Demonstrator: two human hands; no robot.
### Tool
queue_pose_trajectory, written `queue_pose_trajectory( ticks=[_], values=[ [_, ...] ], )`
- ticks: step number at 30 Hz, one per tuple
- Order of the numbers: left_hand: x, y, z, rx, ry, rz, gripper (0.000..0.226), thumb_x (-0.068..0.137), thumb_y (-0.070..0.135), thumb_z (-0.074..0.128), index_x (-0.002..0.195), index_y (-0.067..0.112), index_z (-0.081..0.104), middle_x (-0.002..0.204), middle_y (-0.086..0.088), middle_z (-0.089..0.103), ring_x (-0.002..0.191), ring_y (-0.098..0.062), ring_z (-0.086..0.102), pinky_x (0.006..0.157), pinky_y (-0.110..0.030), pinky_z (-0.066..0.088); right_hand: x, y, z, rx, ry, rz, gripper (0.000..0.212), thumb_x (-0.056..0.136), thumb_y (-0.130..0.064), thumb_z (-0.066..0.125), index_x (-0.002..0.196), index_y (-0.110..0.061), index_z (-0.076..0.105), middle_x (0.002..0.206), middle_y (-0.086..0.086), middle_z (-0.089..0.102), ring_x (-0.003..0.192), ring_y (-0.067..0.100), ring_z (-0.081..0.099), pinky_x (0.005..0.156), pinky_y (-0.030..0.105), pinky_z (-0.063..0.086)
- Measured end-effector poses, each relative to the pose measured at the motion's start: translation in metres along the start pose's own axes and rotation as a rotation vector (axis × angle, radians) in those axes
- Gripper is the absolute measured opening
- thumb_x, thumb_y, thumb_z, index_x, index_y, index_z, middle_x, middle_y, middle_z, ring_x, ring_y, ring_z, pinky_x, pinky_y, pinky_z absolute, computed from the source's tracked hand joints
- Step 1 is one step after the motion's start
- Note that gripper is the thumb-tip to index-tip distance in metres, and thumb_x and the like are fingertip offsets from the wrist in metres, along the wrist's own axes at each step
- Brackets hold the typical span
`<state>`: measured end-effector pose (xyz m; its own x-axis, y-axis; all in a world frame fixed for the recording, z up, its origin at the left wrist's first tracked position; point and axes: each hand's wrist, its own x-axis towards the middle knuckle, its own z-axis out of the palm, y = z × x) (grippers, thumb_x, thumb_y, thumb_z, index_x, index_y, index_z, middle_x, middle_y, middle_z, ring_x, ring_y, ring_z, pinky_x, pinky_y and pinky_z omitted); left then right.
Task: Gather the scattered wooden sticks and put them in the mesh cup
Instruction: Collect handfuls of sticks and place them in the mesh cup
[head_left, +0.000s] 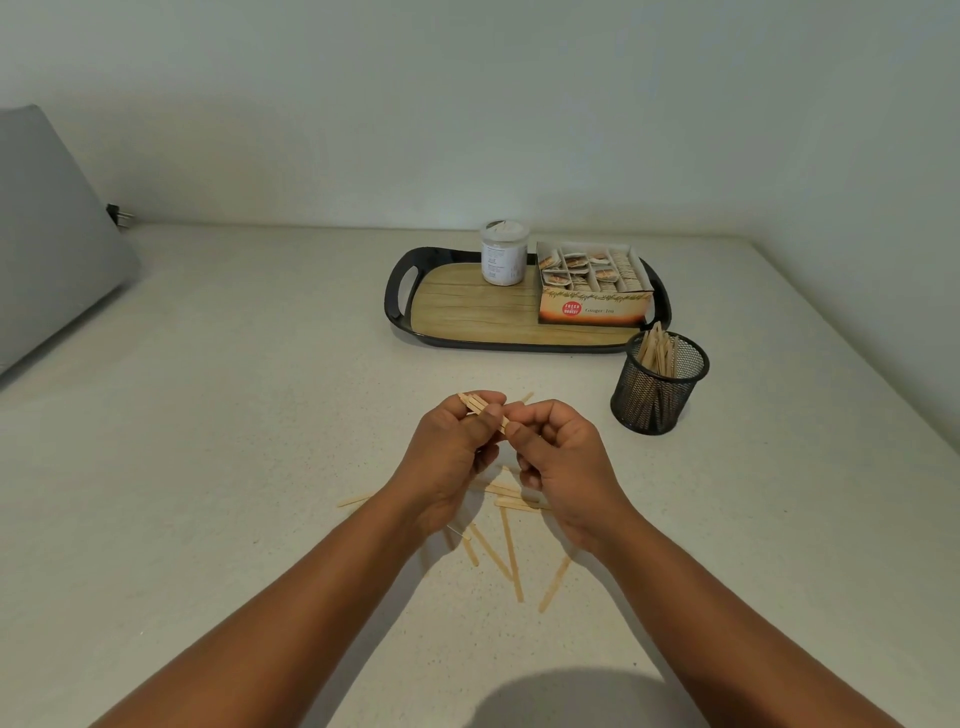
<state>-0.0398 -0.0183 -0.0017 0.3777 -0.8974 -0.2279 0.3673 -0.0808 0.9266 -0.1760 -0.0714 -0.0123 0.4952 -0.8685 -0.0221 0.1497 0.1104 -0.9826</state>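
Both my hands are raised over the white counter, close together. My left hand (451, 457) grips a small bundle of wooden sticks (474, 401), whose ends poke out past its fingers. My right hand (558, 457) pinches the near end of that same bundle with thumb and forefinger. Several loose wooden sticks (511, 553) lie scattered on the counter below and between my wrists, partly hidden by them. The black mesh cup (658, 384) stands upright to the right of my hands, with several sticks inside it.
A black-rimmed tray (405, 283) with a wood-pattern floor sits behind the cup, carrying a white jar (503, 253) and an open box of tea bags (592, 283). A grey object (47, 234) leans at the far left. The counter's right edge runs diagonally past the cup.
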Motion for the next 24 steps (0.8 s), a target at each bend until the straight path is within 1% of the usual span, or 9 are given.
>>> queue_pose_trajectory(
  ticks=[4,6,10,13,17,19,21,23,24],
  values=[
    [0.0,0.002,0.0,0.011,0.019,0.02,0.013,0.103,0.014,0.057,0.109,0.018,0.068,0.107,-0.001,0.08,0.098,-0.016,0.07,0.086,-0.032,0.053,-0.002,-0.001,-0.002,-0.015,-0.015,0.012,0.014,0.097,-0.002,0.067,0.103,-0.013,0.073,0.078,0.001,0.07,0.064,0.012,0.061,0.052,0.026,0.048],
    [0.0,0.004,-0.001,0.02,0.022,0.033,0.012,0.104,0.014,0.055,0.108,0.018,0.065,0.108,-0.002,0.08,0.098,-0.017,0.069,0.085,-0.032,0.051,-0.002,-0.002,-0.003,-0.046,0.003,0.016,0.014,0.096,-0.002,0.067,0.102,-0.013,0.073,0.078,0.002,0.071,0.068,0.014,0.065,0.054,0.024,0.052],
    [0.002,0.007,-0.004,0.021,0.038,0.064,0.01,0.105,0.016,0.054,0.105,0.017,0.064,0.107,-0.005,0.08,0.098,-0.023,0.069,0.084,-0.034,0.051,-0.001,-0.003,-0.006,-0.101,0.03,0.007,0.016,0.095,0.0,0.068,0.1,-0.013,0.074,0.075,0.0,0.072,0.069,0.014,0.068,0.058,0.023,0.055],
    [0.001,0.005,-0.004,0.014,0.025,0.062,0.009,0.105,0.017,0.054,0.105,0.018,0.063,0.108,-0.004,0.079,0.1,-0.022,0.068,0.085,-0.034,0.05,0.0,-0.003,-0.005,-0.111,0.041,0.0,0.017,0.095,0.001,0.067,0.099,-0.014,0.074,0.076,0.001,0.074,0.07,0.013,0.07,0.062,0.023,0.057],
    [0.0,0.001,0.0,0.008,-0.007,0.022,0.011,0.105,0.016,0.054,0.107,0.019,0.064,0.11,-0.003,0.079,0.108,-0.022,0.069,0.092,-0.035,0.051,-0.001,-0.004,-0.003,-0.093,0.026,-0.003,0.017,0.095,-0.001,0.068,0.098,-0.017,0.075,0.08,0.003,0.076,0.073,0.015,0.071,0.064,0.024,0.058],
    [-0.001,0.003,0.002,0.004,-0.006,0.025,0.011,0.105,0.017,0.053,0.105,0.018,0.064,0.109,-0.004,0.079,0.107,-0.022,0.071,0.096,-0.039,0.052,-0.001,-0.005,-0.005,-0.125,0.011,-0.017,0.017,0.094,-0.002,0.07,0.097,-0.018,0.075,0.086,0.004,0.077,0.075,0.016,0.071,0.064,0.023,0.057],
    [-0.002,0.006,0.001,0.041,0.011,0.052,0.013,0.106,0.019,0.051,0.104,0.018,0.064,0.103,-0.006,0.079,0.102,-0.024,0.073,0.096,-0.042,0.054,0.001,-0.008,-0.011,-0.244,-0.005,-0.047,0.017,0.092,-0.004,0.074,0.096,-0.02,0.074,0.091,-0.002,0.076,0.073,0.011,0.068,0.062,0.021,0.054],
    [-0.003,0.01,-0.003,0.164,0.052,0.107,0.018,0.108,0.021,0.047,0.104,0.02,0.064,0.09,-0.003,0.078,0.095,-0.027,0.073,0.09,-0.044,0.057,0.005,-0.014,-0.022,-0.507,-0.026,-0.082,0.016,0.09,-0.01,0.076,0.094,-0.025,0.073,0.086,-0.011,0.072,0.07,0.006,0.063,0.062,0.021,0.052],
    [-0.003,0.011,-0.006,0.229,0.066,0.138,0.021,0.108,0.022,0.045,0.104,0.021,0.065,0.08,-0.001,0.074,0.087,-0.027,0.071,0.086,-0.044,0.058,0.007,-0.017,-0.029,-0.637,-0.053,-0.089,0.016,0.09,-0.013,0.076,0.094,-0.027,0.072,0.086,-0.013,0.07,0.073,0.006,0.063,0.064,0.021,0.052]
  ],
)
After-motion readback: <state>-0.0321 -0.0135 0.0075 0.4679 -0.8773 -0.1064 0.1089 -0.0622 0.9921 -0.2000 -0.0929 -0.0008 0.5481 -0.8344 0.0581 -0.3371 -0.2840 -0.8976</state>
